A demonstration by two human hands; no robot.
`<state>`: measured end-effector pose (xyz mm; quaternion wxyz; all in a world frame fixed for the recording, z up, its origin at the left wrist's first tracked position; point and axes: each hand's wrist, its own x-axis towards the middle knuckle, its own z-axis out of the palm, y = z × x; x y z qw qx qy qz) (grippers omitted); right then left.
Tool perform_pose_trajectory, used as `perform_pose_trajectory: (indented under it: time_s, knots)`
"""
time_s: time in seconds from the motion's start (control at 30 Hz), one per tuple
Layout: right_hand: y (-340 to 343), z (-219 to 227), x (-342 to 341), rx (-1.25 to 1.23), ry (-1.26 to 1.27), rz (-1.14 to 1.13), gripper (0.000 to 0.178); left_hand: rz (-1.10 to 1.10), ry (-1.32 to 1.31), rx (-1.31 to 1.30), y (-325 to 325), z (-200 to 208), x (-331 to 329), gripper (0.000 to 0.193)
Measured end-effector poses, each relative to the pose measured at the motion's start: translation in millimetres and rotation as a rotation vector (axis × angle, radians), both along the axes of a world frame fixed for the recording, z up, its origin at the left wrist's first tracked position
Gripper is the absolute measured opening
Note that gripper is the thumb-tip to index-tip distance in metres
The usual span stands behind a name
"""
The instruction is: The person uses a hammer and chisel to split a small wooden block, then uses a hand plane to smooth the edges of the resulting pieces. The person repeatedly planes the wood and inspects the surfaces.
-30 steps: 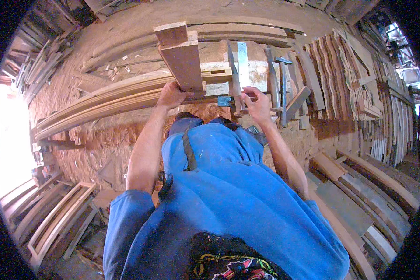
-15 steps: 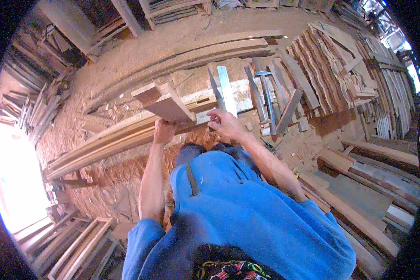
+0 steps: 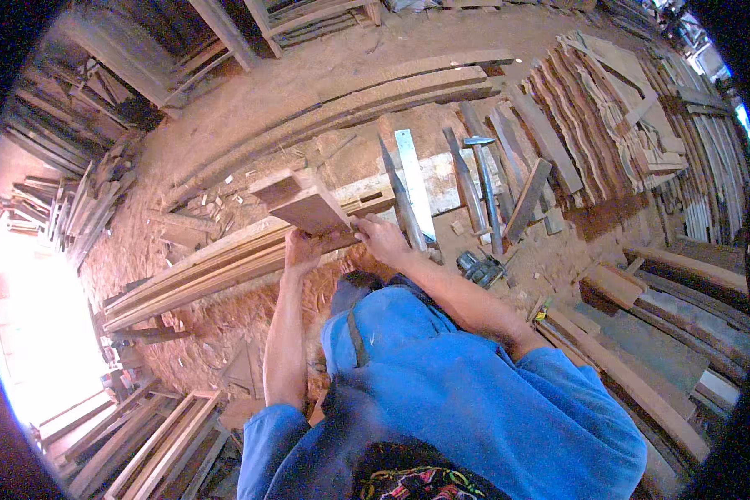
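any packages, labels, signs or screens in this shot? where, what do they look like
None that I can see: no package, label, sign or screen. Only timber, loose tools and a metal ruler lie on the sawdust floor around the wooden block that the left hand and right hand hold.

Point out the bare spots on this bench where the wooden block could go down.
Bare bench shows between the steel ruler and the chisels. It is crowded right of those, around the hammer and offcuts. Both hands, left hand and right hand, hold the wooden block above the long planks.

Matt bare-wood block (image 3: 304, 204), metal ruler (image 3: 415, 179)
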<state>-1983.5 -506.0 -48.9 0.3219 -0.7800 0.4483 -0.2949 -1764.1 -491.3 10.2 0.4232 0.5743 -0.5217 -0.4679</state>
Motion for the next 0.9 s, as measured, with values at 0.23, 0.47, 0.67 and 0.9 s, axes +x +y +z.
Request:
perform_pose_trajectory:
  time_s: [0.23,0.47,0.67,0.9]
  knots:
    - [4.5,32.7,-13.6,0.212,-0.226,0.066,0.059,-0.027,-0.141,0.032,-2.5,115.3,-5.6,0.055]
    - [-8.5,118.7,-71.7,0.023,-0.435,-0.066,0.089,0.035,0.647,0.382,-0.1,160.9,-72.5,0.059]
    - [-58.2,171.4,-117.5,-0.517,-0.202,0.052,0.062,-0.156,0.727,0.638,-3.5,176.5,-117.1,0.059]
    - [-69.2,220.6,-162.3,-0.215,-0.151,-0.044,0.044,-0.244,-0.048,-0.429,-47.2,194.3,-131.0,0.062]
